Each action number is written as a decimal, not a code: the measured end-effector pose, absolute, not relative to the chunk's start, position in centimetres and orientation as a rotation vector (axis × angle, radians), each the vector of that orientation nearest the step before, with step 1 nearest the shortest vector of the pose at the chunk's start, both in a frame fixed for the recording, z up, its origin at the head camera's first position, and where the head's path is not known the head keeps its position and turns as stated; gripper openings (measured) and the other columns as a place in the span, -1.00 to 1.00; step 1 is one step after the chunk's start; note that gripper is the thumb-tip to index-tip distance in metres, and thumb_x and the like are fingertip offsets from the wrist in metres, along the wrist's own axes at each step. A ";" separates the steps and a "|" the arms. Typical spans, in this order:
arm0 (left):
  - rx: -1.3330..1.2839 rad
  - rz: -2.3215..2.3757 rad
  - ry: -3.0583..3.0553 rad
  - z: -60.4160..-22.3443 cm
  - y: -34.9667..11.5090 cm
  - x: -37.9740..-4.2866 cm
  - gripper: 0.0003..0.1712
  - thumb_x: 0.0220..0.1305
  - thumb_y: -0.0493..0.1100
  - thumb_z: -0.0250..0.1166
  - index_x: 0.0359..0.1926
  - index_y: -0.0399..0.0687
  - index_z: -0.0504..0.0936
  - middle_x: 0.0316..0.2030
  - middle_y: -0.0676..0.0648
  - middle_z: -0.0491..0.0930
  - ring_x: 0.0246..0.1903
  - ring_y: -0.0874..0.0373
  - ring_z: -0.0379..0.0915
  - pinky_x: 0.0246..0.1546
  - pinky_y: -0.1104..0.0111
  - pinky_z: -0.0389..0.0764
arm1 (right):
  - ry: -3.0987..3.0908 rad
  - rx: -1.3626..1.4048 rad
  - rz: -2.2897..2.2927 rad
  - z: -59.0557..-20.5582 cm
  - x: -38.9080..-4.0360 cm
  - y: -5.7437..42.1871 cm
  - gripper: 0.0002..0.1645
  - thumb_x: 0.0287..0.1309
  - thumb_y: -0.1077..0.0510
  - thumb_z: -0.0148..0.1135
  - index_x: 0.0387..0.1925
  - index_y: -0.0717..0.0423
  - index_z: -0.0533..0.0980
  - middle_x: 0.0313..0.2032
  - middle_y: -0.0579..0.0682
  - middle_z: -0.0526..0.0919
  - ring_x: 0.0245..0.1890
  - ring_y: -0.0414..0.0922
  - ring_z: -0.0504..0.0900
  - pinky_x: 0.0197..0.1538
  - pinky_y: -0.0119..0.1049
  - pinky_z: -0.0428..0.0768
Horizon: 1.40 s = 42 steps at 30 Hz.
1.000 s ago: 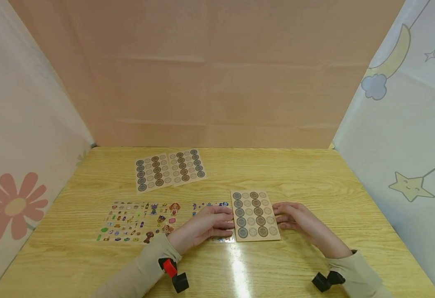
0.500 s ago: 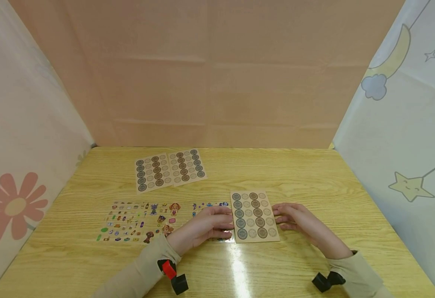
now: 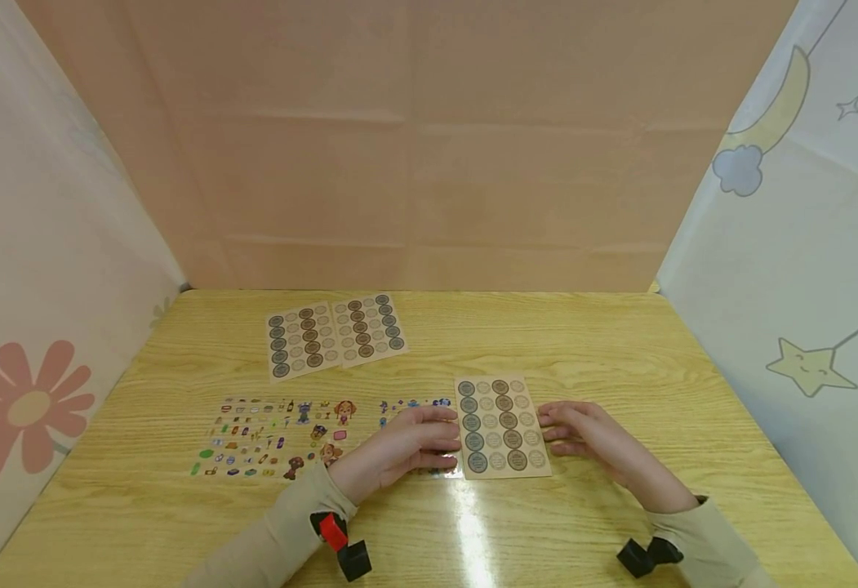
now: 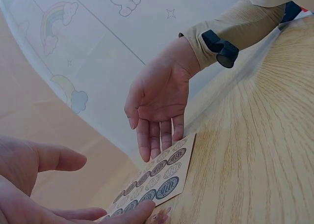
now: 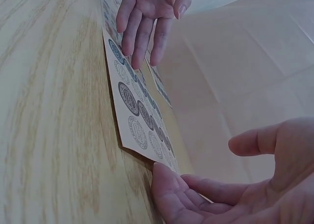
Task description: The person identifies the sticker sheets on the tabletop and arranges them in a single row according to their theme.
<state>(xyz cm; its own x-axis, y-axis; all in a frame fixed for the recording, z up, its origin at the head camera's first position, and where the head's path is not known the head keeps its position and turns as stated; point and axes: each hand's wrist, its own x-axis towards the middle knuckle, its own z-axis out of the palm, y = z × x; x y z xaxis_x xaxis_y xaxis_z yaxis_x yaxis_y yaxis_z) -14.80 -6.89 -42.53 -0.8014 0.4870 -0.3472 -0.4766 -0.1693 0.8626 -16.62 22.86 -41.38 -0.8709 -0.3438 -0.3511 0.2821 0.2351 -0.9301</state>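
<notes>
Looking down from the head view, I have my left hand (image 3: 402,449) and right hand (image 3: 590,433) at opposite edges of a tan sheet of printed circles (image 3: 504,426), which lies on the wooden table (image 3: 620,343) just right of centre. My left fingers reach toward its left edge with small gaps between them, over colourful cartoon stickers (image 3: 318,433) that spread away to the left; my right fingers sit at the right edge. Only this view takes in the whole of both back sheets (image 3: 301,341), lying slightly askew side by side. My left wrist's view shows what the head view barely does: my left thumb stands up, clear of the paper, and my right palm faces me, its fingers straight and close together. A rainbow (image 4: 54,20) is printed on the drape behind. From the right wrist, my right thumb stands well apart from the fingers, whose tips meet the tan sheet near a corner; a dark shadow runs under its long edge, and I can't tell whether it's one layer or several. Compared with a second ago, that sheet has slid very slightly toward me, while my hands have hardly moved.
</notes>
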 end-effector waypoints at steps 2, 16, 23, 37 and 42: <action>0.007 2.017 1.482 -42.5 -6.9 -14.8 -0.38 0.25 -0.32 0.21 0.25 -0.51 0.22 -0.02 -0.35 0.41 -0.07 -0.10 0.48 0.00 0.08 0.56 | 2.016 -0.054 -1.683 -41.3 -16.6 22.9 -0.39 0.42 0.10 -0.07 0.19 0.62 0.22 -0.04 0.22 0.55 -0.08 0.03 0.60 -0.01 -0.15 0.61; 0.004 2.009 1.482 -41.9 -7.1 -14.8 -0.36 0.26 -0.30 0.21 0.28 -0.48 0.22 0.05 -0.41 0.38 0.03 -0.24 0.43 0.03 0.09 0.55 | 2.090 -0.034 -1.645 -40.9 -16.5 23.4 -0.39 0.40 0.11 -0.05 0.21 0.59 0.22 0.01 0.31 0.50 -0.08 0.07 0.59 0.00 -0.12 0.60; 0.008 2.005 1.520 -41.4 -7.6 -15.0 -0.36 0.27 -0.25 0.24 0.28 -0.45 0.24 0.07 -0.39 0.42 0.06 -0.25 0.43 0.07 0.08 0.52 | 2.115 -0.158 -1.627 -40.5 -16.9 23.6 -0.43 0.44 0.15 -0.15 0.24 0.57 0.16 0.04 0.40 0.46 -0.03 0.17 0.56 0.02 -0.10 0.59; 0.066 2.044 1.575 -39.9 -10.3 -16.3 -0.43 0.39 -0.28 0.08 0.34 -0.43 0.20 0.24 -0.42 0.29 0.16 -0.27 0.34 0.20 0.06 0.38 | 2.107 -0.283 -1.615 -39.2 -18.6 22.0 -0.40 0.47 0.07 -0.14 0.29 0.47 0.18 0.19 0.42 0.33 0.15 0.31 0.39 0.15 -0.08 0.49; 0.061 2.069 1.584 -39.6 -11.3 -16.9 -0.46 0.43 -0.28 0.02 0.34 -0.43 0.18 0.29 -0.40 0.23 0.21 -0.27 0.28 0.23 0.04 0.32 | 2.065 -0.287 -1.632 -38.6 -19.6 20.6 -0.41 0.48 0.03 -0.14 0.30 0.40 0.20 0.22 0.38 0.32 0.18 0.30 0.36 0.19 -0.07 0.46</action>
